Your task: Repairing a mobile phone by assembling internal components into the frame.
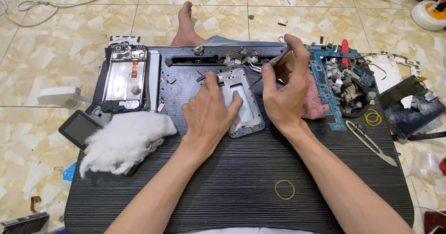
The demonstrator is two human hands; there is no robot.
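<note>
L hand (207, 114) is laid flat, fingers (211, 81) spread and only slightly curled, pressed on a grey phone mid-frame (246, 105) at centre of the black work board (241, 178); thumb is rested on its inner plate. R hand (283, 92) is closed round metal tweezers (273, 63), tips pointed at frame's top edge, just beside L fingertips. Cotton wad (123, 141) lies well left.

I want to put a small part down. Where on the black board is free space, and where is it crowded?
Free: the near strip of the black board between the forearms, up to the yellow rubber band. Crowded: the far right around the blue circuit board, and the left by the cotton wad.
</note>
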